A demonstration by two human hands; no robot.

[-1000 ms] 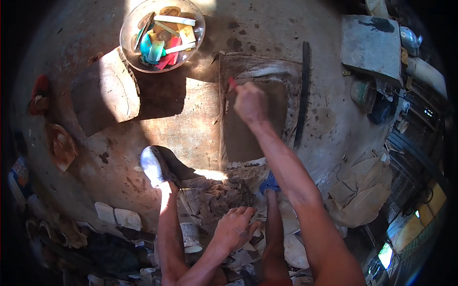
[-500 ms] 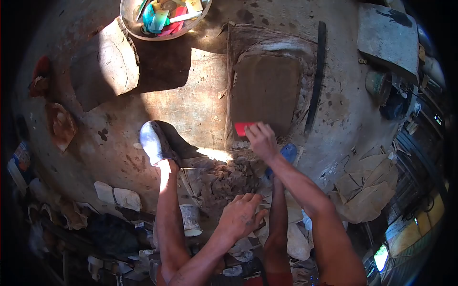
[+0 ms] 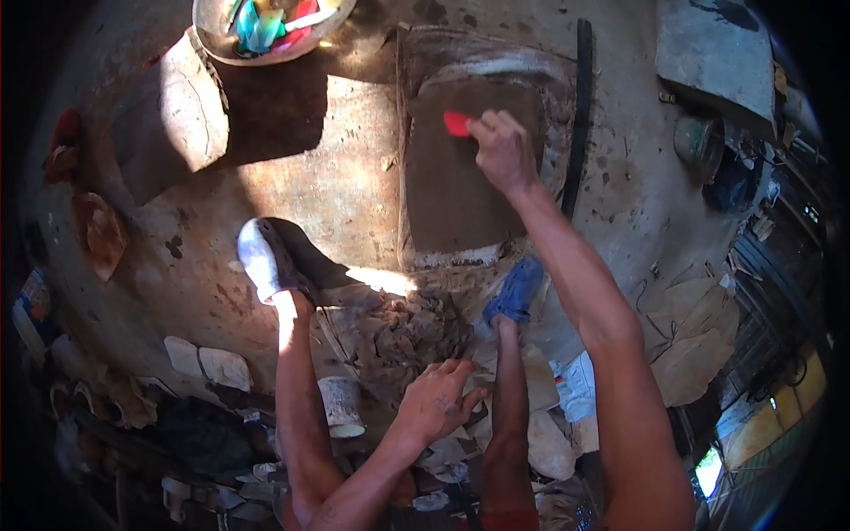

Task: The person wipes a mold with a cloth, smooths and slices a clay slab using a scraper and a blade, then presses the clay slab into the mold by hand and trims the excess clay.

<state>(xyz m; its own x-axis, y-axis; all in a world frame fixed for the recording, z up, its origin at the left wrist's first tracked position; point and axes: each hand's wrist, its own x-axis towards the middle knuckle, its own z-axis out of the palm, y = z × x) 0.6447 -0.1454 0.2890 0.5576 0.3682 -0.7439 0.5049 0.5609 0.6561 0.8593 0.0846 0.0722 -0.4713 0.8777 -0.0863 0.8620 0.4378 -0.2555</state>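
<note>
Red scraper [image 3: 456, 124] | in right hand [image 3: 507, 155] | left hand [image 3: 436, 405] well apart

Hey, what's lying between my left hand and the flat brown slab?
In the head view, a crumpled brown heap lies between your left hand and the slab, then the near edge of the cloth-like sheet around it.

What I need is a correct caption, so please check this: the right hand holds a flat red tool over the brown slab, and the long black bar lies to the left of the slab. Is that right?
Not quite: the long black bar lies to the right of the brown slab, as the head view shows. The right hand does hold a flat red tool over the slab.
</note>
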